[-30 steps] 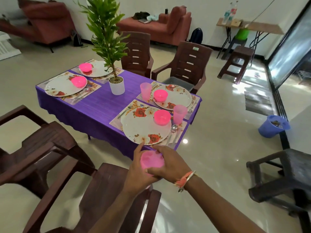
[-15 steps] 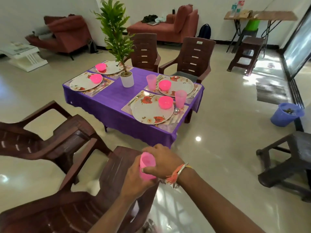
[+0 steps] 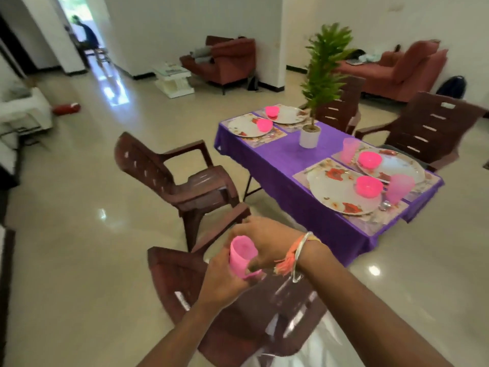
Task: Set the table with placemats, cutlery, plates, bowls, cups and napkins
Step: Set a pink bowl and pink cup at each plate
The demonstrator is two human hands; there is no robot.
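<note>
**Item in hand.** Pink cup (image 3: 242,256), off the desk (image 3: 277,160), held over the back of the nearest chair (image 3: 238,313), short of the desk's near corner. My left grip (image 3: 225,280) wraps the cup's lower wall. My right grip (image 3: 264,242) curls over its far side. I cannot tell whether this is one cup or a nested pair.

**Step, as I judge it.** Deliver a cup to the far end.
- The two near settings each have a cup (image 3: 399,188) standing just beside the plate.
- The two far plates (image 3: 244,127) carry bowls (image 3: 264,124), and I see no cup by them.

**Handling notes.**
- If the cups are nested, I part them before reaching over the desk.
- I carry the cup mouth up in one grip.
- I set it on bare placemat beside the plate, off any cutlery and inboard of the desk's edge.

**Edges.** The far settings lie close to the desk's far corner and end edge. The purple cloth overhangs every side and could snag a sleeve.

**Room.**
- Open floor runs along the desk's left long edge.
- A second chair (image 3: 190,181) stands angled just off that edge, so I pass around it.
- The plant pot (image 3: 309,136) sits mid-desk with leaves overhanging, so I reach from the outer side.
</note>
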